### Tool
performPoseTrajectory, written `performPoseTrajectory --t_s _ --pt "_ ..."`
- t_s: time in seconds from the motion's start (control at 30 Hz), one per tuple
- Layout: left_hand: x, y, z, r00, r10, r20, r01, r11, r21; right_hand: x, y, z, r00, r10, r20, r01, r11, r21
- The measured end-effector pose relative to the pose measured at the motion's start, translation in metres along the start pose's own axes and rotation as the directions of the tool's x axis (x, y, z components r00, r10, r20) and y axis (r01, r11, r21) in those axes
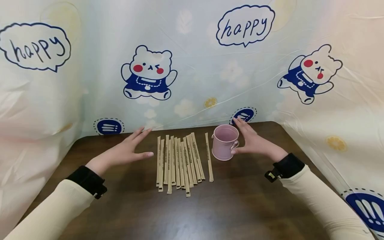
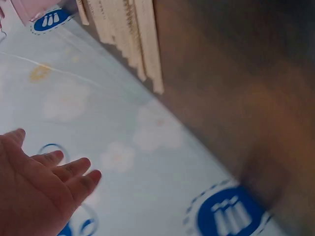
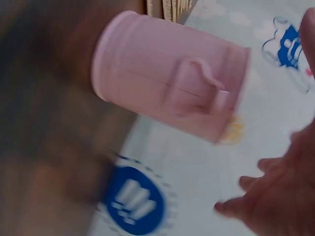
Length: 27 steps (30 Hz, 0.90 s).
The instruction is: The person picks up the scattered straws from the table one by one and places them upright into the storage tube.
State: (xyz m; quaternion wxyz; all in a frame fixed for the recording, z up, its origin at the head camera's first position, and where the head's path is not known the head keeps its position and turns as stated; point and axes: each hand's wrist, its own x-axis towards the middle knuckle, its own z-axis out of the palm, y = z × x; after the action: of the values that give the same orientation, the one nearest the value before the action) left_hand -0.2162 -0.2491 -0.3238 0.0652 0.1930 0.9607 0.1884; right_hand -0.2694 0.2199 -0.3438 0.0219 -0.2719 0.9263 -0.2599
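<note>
A pink bucket (image 1: 222, 148) stands upright on the dark table, a small handle on its right side. To its left, several long, thin sticks in printed brown paper wrappers (image 1: 177, 163) lie roughly parallel, some overlapping. One wrapped stick (image 1: 209, 160) lies apart, between that group and the bucket. My left hand (image 1: 124, 151) hovers left of the sticks, its fingers straight and holding nothing. Beside the bucket is my right hand (image 1: 255, 141), fingers spread. Its thumb appears near the handle in the head view; the right wrist view shows a gap between the fingers and the bucket (image 3: 172, 73).
The brown wooden table (image 1: 192, 216) has rounded far corners. Behind it and along both sides hangs a pale printed curtain (image 1: 192, 76) with bears and "happy" bubbles, close to the table's edges. A black strap (image 1: 85, 180) circles each wrist.
</note>
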Motion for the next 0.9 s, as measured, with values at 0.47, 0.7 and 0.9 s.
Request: performPoseTrajectory --t_s 0.47,0.7,0.9 --pt "0.019 -0.033 0.048 0.982 -0.18 0.059 0.188 0.966 -0.179 0.025 0.047 0.049 0.989 0.114 -0.097 -0.06 0.897 0.438" --pt "0.031 -0.041 0.061 0.968 -0.251 0.016 0.248 0.941 -0.23 0.032 0.051 0.068 0.977 0.125 -0.174 -0.02 0.863 0.505" --pt "0.049 -0.047 0.066 0.928 -0.371 0.038 0.353 0.84 -0.412 0.034 0.048 0.075 0.974 0.136 -0.183 -0.019 0.848 0.53"
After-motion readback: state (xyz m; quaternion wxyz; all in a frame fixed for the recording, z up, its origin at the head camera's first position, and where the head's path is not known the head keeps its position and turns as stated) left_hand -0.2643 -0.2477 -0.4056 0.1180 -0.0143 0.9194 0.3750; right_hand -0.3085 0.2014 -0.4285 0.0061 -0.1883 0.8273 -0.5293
